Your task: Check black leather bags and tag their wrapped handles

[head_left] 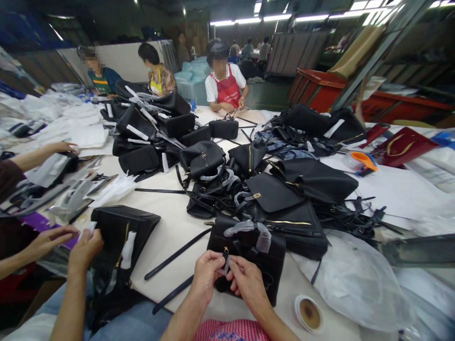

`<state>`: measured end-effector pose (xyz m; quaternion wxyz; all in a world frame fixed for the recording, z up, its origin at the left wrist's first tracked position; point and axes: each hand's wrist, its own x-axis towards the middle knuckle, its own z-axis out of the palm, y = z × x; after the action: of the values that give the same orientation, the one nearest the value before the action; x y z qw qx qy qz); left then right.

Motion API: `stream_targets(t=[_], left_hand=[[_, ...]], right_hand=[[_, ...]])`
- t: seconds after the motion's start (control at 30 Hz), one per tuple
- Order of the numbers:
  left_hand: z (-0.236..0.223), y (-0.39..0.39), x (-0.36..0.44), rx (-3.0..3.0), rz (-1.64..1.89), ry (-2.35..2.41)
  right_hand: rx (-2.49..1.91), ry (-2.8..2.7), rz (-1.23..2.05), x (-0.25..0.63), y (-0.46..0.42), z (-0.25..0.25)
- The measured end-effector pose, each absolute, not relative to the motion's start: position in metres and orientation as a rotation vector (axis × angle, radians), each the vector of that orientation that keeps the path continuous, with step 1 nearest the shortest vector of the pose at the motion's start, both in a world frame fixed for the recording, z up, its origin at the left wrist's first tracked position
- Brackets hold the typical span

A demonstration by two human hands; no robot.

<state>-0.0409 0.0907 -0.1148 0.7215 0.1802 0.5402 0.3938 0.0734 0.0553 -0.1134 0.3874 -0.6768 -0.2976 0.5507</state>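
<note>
Bare left hand (207, 277) and bare right hand (248, 280) — pinched together on a narrow black leather strap (225, 261), raised off the black leather bag (261, 251) for close finger work.

This is a factory workshop for bags. A long white tabletop (170, 222) is heaped with black handbags (270, 189), and a worker in a red apron (227, 87) sits among others along it. Fluorescent tube lights (270, 19) line the ceiling, a red bin (316, 90) stands upper right, and blue-bagged stock (190, 80) is piled behind.
</note>
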Motion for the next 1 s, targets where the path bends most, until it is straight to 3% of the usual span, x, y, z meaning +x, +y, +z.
stream_targets(t=[1.0], left_hand=[[-0.131, 0.092, -0.040, 0.468, 0.851, 1.223]], right_hand=[[-1.737, -0.516, 1.430, 0.064, 0.079, -0.106]])
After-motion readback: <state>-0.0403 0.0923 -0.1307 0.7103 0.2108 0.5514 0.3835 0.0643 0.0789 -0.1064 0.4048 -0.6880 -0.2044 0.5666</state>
